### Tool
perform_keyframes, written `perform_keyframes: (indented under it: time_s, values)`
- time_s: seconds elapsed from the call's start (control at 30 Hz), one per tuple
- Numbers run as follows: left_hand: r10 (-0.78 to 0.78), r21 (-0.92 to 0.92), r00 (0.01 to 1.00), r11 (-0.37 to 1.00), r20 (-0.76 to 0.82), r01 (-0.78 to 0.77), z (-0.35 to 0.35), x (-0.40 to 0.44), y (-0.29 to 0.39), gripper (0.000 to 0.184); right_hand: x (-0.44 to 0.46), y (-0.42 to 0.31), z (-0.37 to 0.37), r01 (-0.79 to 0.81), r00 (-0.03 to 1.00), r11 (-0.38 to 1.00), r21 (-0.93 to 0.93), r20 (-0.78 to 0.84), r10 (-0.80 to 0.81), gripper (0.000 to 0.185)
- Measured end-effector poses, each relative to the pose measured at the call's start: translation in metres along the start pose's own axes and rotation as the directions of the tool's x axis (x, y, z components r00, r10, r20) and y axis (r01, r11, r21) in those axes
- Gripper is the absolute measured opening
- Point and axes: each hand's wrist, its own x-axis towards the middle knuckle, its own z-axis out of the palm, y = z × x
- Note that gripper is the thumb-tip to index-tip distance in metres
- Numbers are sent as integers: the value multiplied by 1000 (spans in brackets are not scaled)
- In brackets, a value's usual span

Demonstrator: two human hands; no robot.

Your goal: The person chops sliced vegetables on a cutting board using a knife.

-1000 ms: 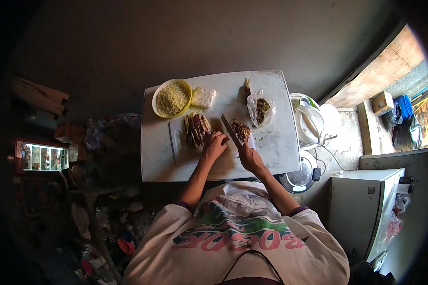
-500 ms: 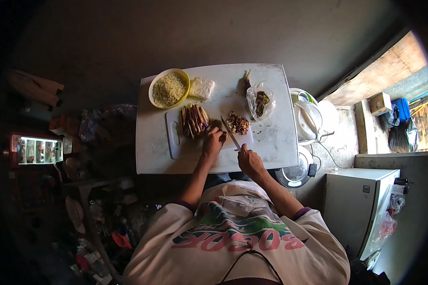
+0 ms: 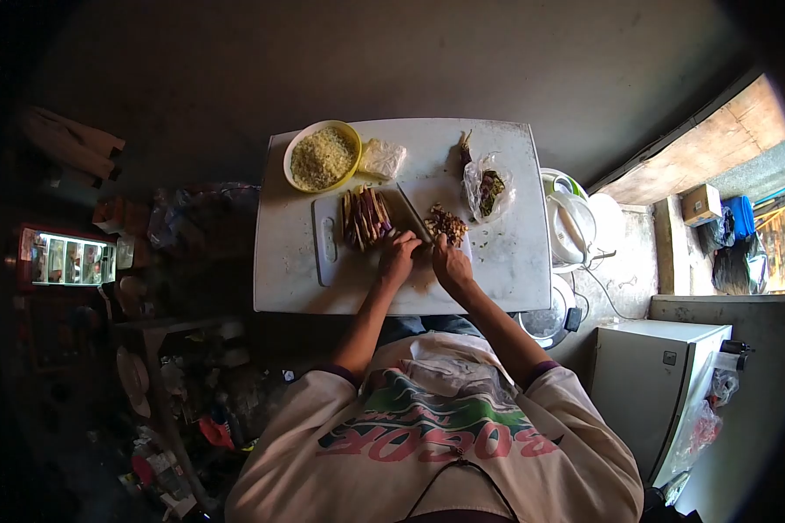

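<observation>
My right hand (image 3: 453, 265) is closed around the handle of a knife (image 3: 413, 212), its blade slanting away to the left over the cutting board. Bent fingers of my left hand (image 3: 399, 255) press eggplant strips against the white cutting board (image 3: 326, 247), just left of the blade; my fingers mostly hide what they pinch. Long purple-and-cream eggplant strips (image 3: 365, 220) lie side by side on the board, beyond and left of that hand. To the right of the knife sits a pile of diced eggplant (image 3: 446, 225).
At the table's back left stands a yellow bowl (image 3: 324, 157) of pale shredded food beside a wrapped white block (image 3: 382, 159). A whole dark eggplant (image 3: 466, 150) and a clear plastic bag (image 3: 488, 190) with dark scraps lie back right. A white appliance (image 3: 569, 222) stands right of the table.
My right hand and the knife have moved forward, closer to my left hand and the diced pile. The whole view has shifted slightly.
</observation>
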Motion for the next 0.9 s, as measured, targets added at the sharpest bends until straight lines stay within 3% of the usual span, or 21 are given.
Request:
perform_keyframes:
  time_s: [0.13,0.3,0.4,0.57,0.63,0.73,0.8,0.9]
  values:
    - [-3,-27,999,1000,50,4,-16,0,15,30,-1,-1,-14,28,1000,999,35,-11,-28,25]
    - [-28,-49,996,999,-89,23,3,1,-7,18,-4,19,4,138,990,990,36,-44,-136,23]
    - [-22,-34,999,999,-37,21,-7,4,5,15,-22,-12,-31,101,993,995,27,-60,-99,25]
    - [-39,-22,998,999,-47,38,8,-1,-6,19,-50,-20,-35,-68,989,996,-55,132,74,39]
    - [-21,17,998,1000,-66,22,6,-2,-5,22,-60,-13,-25,-51,993,997,-61,107,57,40]
    - [32,74,999,997,-13,-31,-5,3,4,29,-61,-9,-14,-58,994,996,-73,90,64,40]
    - [57,136,985,988,160,-79,-12,2,12,29,-57,-8,-10,-84,991,993,-80,98,92,41]
    - [70,54,992,996,103,-76,-8,-2,9,29,-38,-5,-8,-4,1000,998,-62,12,4,39]
